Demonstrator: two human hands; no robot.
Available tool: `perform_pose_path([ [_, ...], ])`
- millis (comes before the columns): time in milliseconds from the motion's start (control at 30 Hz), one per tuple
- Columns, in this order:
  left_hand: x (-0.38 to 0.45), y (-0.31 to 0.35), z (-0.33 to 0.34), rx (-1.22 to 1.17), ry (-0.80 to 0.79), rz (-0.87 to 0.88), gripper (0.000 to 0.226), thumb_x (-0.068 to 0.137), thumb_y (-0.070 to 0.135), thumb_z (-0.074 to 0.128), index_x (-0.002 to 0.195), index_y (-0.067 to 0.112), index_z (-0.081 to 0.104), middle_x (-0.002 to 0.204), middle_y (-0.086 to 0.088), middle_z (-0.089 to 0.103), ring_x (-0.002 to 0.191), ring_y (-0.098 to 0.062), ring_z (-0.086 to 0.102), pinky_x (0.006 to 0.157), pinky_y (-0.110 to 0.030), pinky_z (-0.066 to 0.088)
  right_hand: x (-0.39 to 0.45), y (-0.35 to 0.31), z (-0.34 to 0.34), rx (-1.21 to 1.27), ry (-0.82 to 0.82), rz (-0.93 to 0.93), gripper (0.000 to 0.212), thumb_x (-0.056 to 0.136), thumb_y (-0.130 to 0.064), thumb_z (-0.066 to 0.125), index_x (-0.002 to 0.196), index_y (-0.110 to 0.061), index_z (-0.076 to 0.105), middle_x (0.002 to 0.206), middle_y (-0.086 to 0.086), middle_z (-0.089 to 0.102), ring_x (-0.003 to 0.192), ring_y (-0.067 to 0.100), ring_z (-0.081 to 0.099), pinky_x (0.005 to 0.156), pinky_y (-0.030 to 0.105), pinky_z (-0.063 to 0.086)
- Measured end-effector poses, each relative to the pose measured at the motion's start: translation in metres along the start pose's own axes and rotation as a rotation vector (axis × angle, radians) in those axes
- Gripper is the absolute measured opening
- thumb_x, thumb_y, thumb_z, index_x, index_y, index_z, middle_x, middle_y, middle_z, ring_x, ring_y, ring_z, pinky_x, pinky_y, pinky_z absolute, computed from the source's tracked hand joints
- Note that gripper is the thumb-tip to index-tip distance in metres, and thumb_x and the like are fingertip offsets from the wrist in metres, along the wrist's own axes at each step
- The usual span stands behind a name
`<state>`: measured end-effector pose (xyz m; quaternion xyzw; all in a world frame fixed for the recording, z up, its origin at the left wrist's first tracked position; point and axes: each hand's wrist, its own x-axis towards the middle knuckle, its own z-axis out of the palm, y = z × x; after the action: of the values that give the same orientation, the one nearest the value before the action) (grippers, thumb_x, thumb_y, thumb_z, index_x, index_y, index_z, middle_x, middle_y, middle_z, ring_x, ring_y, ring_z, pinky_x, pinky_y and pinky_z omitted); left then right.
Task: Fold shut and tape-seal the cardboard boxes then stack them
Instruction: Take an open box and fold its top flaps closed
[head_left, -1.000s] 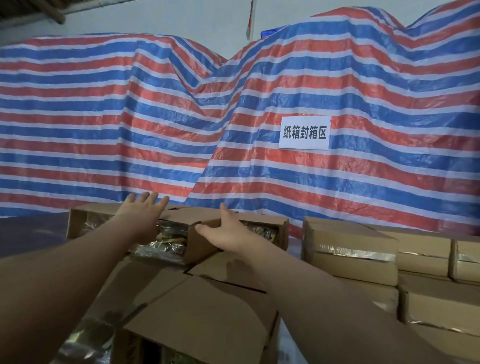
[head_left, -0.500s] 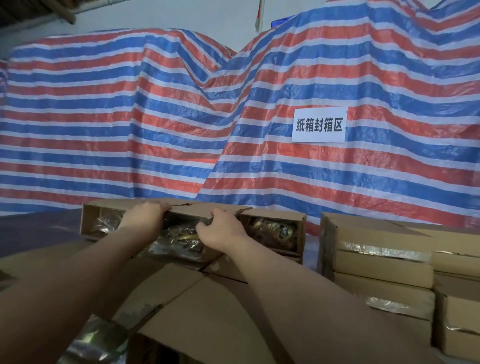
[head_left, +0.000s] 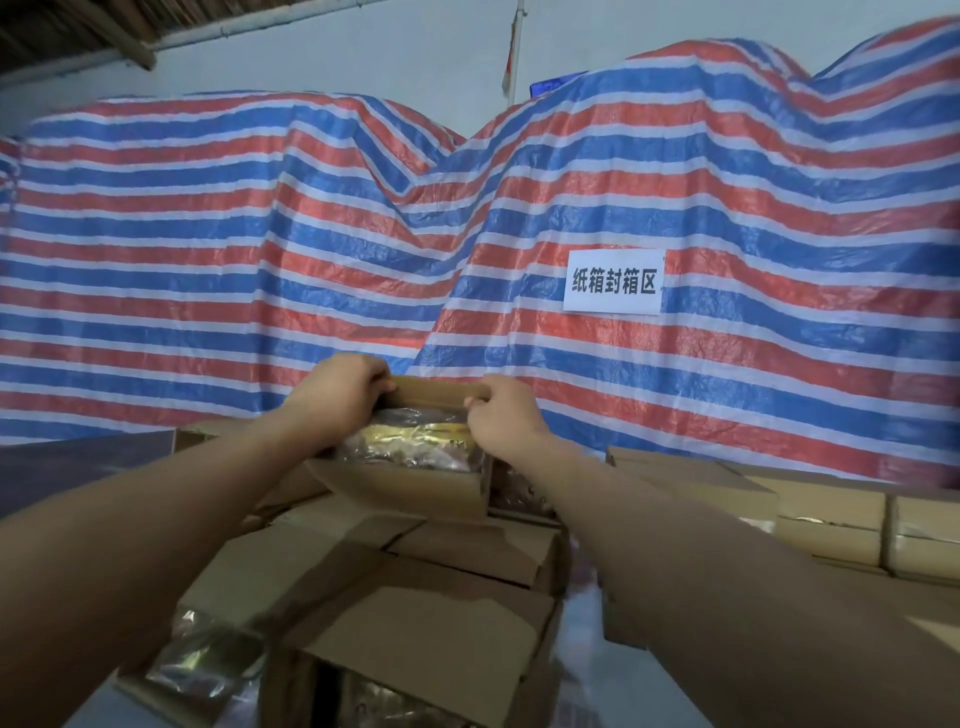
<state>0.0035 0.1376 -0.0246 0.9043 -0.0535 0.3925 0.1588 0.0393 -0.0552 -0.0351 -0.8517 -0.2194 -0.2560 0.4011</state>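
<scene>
Now, item one: the open box (head_left: 410, 480), which half a second ago sat low among the others with both hands on its rim, is raised and tilted toward the viewer, above the boxes in front. Left hand (head_left: 337, 397): fingers curled over the far flap (head_left: 436, 397) at its left end, gripping it. Right hand (head_left: 501, 418): fingers curled over the same flap's right end, thumb pinching the edge. Contents of the held box: shiny plastic packets (head_left: 415, 447), gold and clear; print too small to read. Below it, more open boxes (head_left: 415, 623), flaps loose, clear packets showing at lower left. Behind, a red, white and blue striped tarp (head_left: 208, 260), draped in humps. Pinned to it, a white paper sign (head_left: 613, 281) reading 纸箱封箱区. Far right: closed boxes (head_left: 831, 514) in a stack, glossy tape along their seams.
</scene>
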Motion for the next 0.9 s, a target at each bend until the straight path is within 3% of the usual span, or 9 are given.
perform_pose_path([
  [133, 0.003, 0.052, -0.029, -0.056, -0.087, -0.004, 0.017, 0.097, 0.029, 0.059, 0.094, 0.017, 0.069, 0.088, -0.004, 0.066, 0.079, -0.019, 0.061, 0.073, -0.035, 0.053, -0.018, -0.013, -0.066, -0.050, -0.043, 0.057, 0.016, 0.097, -0.008, 0.048, 0.101, -0.006, 0.064, 0.093, 0.012, 0.064, 0.078, 0.022, 0.056, 0.066, 0.033, 0.048],
  [233, 0.000, 0.093, -0.048, -0.117, -0.166, 0.004, 0.014, 0.092, 0.029, 0.068, 0.094, 0.016, 0.073, 0.090, -0.005, 0.069, 0.080, -0.018, 0.062, 0.073, -0.033, 0.053, -0.038, -0.020, -0.117, -0.014, -0.131, 0.167, 0.012, 0.095, -0.006, 0.048, 0.095, -0.003, 0.059, 0.086, 0.018, 0.061, 0.068, 0.026, 0.059, 0.056, 0.034, 0.055],
  [333, -0.008, 0.133, -0.063, -0.124, -0.334, 0.018, 0.017, 0.091, 0.030, 0.069, 0.099, 0.016, 0.073, 0.094, -0.004, 0.069, 0.087, -0.020, 0.063, 0.076, -0.031, 0.052, -0.060, -0.019, -0.165, 0.006, -0.247, 0.276, 0.009, 0.092, -0.007, 0.054, 0.091, -0.002, 0.062, 0.076, 0.014, 0.064, 0.055, 0.027, 0.064, 0.055, 0.036, 0.059],
  [433, -0.023, 0.171, -0.066, -0.152, -0.501, 0.035, 0.025, 0.093, 0.034, 0.065, 0.107, 0.014, 0.071, 0.099, -0.006, 0.070, 0.095, -0.026, 0.065, 0.088, -0.040, 0.055, -0.085, -0.008, -0.205, 0.019, -0.322, 0.391, 0.011, 0.093, -0.014, 0.061, 0.093, -0.003, 0.065, 0.061, 0.006, 0.070, 0.057, 0.031, 0.068, 0.063, 0.044, 0.062],
  [500, -0.034, 0.194, -0.059, -0.147, -0.546, 0.059, 0.027, 0.093, 0.037, 0.064, 0.107, 0.014, 0.070, 0.101, -0.007, 0.070, 0.097, -0.027, 0.065, 0.085, -0.039, 0.054, -0.103, 0.004, -0.226, 0.024, -0.333, 0.456, 0.012, 0.094, -0.015, 0.058, 0.091, -0.005, 0.064, 0.051, 0.002, 0.066, 0.053, 0.028, 0.066, 0.060, 0.043, 0.061],
  [600, -0.053, 0.224, -0.043, -0.130, -0.589, 0.107, 0.027, 0.093, 0.041, 0.064, 0.103, 0.017, 0.072, 0.098, -0.006, 0.070, 0.097, -0.026, 0.066, 0.080, -0.036, 0.054, -0.131, 0.026, -0.249, 0.037, -0.328, 0.547, 0.013, 0.096, -0.012, 0.054, 0.096, -0.003, 0.063, 0.057, 0.007, 0.067, 0.053, 0.027, 0.068, 0.055, 0.041, 0.059],
  [700, -0.075, 0.244, -0.019, -0.106, -0.614, 0.168, 0.026, 0.093, 0.042, 0.062, 0.102, 0.020, 0.073, 0.099, -0.005, 0.072, 0.098, -0.024, 0.066, 0.091, -0.041, 0.053, -0.161, 0.051, -0.265, 0.052, -0.351, 0.647, 0.018, 0.098, -0.017, 0.053, 0.103, -0.002, 0.062, 0.073, 0.013, 0.071, 0.062, 0.026, 0.070, 0.059, 0.040, 0.060],
  [900, -0.121, 0.271, 0.050, -0.166, -0.701, 0.187, 0.016, 0.094, 0.038, 0.062, 0.098, 0.025, 0.070, 0.102, 0.000, 0.068, 0.096, -0.017, 0.064, 0.086, -0.035, 0.053, -0.228, 0.102, -0.268, 0.078, -0.364, 0.749, 0.017, 0.097, -0.022, 0.057, 0.103, -0.007, 0.064, 0.067, 0.006, 0.071, 0.055, 0.017, 0.068, 0.050, 0.028, 0.053],
])
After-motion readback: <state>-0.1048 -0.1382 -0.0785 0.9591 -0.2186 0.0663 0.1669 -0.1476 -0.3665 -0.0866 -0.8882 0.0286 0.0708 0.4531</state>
